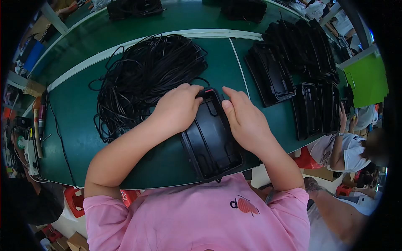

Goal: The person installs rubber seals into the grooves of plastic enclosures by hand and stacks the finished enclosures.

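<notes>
A black plastic case (211, 140), open side up, lies lengthwise in front of me at the table's near edge. My left hand (180, 108) is closed around its far left corner, with the fingertips bent over the rim beside a small red spot. Against the far right wall is my right hand (248, 121), its thumb at the rim and its forefinger pointing away; the other fingers are hidden. Behind my left hand spreads a large tangled heap of black cable (146, 69), and one loop reaches the case's far end.
More black cases (270, 75) lie in stacks at the right. Black cable coils (136, 8) sit on the far surface. Tools (41, 115) and a thin cord (58, 129) are at the left edge. A co-worker in a white shirt (349, 150) sits at the right.
</notes>
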`<state>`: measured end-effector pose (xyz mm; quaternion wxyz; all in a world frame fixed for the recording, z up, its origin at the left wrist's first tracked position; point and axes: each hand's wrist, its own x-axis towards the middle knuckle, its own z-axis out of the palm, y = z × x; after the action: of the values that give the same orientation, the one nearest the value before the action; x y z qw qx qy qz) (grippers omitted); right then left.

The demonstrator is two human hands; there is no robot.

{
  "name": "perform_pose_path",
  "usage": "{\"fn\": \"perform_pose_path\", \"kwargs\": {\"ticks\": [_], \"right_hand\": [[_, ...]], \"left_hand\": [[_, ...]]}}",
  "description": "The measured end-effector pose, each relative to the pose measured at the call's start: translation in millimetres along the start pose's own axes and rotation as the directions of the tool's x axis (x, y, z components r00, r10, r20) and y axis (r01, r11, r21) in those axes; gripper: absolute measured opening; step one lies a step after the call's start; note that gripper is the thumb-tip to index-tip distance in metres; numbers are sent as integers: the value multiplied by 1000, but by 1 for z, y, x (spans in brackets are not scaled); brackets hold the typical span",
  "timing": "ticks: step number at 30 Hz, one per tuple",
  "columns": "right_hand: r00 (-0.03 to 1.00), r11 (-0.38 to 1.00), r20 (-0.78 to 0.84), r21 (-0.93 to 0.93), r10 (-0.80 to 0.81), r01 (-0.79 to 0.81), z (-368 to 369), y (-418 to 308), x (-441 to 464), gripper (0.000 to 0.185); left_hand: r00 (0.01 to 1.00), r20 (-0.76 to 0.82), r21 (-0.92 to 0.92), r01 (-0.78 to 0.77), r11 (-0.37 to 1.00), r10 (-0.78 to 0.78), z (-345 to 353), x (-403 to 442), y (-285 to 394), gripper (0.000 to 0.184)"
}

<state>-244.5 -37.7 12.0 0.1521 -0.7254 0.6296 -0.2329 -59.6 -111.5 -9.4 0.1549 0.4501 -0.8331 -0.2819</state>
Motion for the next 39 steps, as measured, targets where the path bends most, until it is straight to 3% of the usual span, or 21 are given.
{"fn": "perform_pose_path", "kwargs": {"ticks": [7,10,14,17,19,22,24,26,28,29,31,32,34,35,39], "right_hand": [[991,986,-80,-132,-111,100,4,0,-13,40],[980,990,-160,-103,-116,100,-7,-4,-25,40],[994,996,-104,-92,-23,13,3,-2,-33,37],[990,996,-129,-79,-61,51,-1,2,-30,35],[996,999,-81,7,-48,49,-2,6,-31,34],[999,983,-13,177,-49,51,-3,14,-35,32],[993,966,-79,236,-85,102,-9,22,-35,29],[958,974,-267,166,-105,154,-20,35,-28,23],[925,992,-380,108,-22,68,-35,48,-22,22],[921,998,-386,59,52,-32,-39,58,-20,23],[876,971,-480,-226,-44,-75,-42,75,-12,27],[879,957,-476,-265,-24,-117,-42,80,-9,33],[886,937,-462,-320,-28,-137,-35,99,-4,35],[895,913,-446,-374,-24,-162,-33,106,-1,37],[930,904,-368,-404,-19,-142,-28,109,7,35]], "left_hand": [[1000,-22,19,22,1000,-22,0,-1,0,30],[999,-38,9,26,1000,-26,1,-1,0,30],[999,-38,25,17,1000,-16,2,0,-2,32],[1000,-24,-17,13,1000,-13,-2,1,-2,36],[983,165,-172,106,979,-77,-23,0,3,43],[849,471,-388,444,808,-240,-45,-6,6,46],[845,509,-550,467,693,-166,-40,-16,-8,45],[853,494,-679,501,537,-172,-42,-31,-5,40],[893,398,-765,449,462,-209,-56,-41,-2,41],[898,377,-824,437,360,-229,-69,-42,2,42],[913,324,-880,388,276,-249,-99,-39,-3,40],[925,250,-914,323,244,-287,-111,-34,0,38],[938,114,-926,219,307,-326,-135,-15,-10,33],[909,6,-906,182,383,-417,-145,-3,-15,33],[784,-148,-838,224,497,-602,-159,69,-43,37]]}}
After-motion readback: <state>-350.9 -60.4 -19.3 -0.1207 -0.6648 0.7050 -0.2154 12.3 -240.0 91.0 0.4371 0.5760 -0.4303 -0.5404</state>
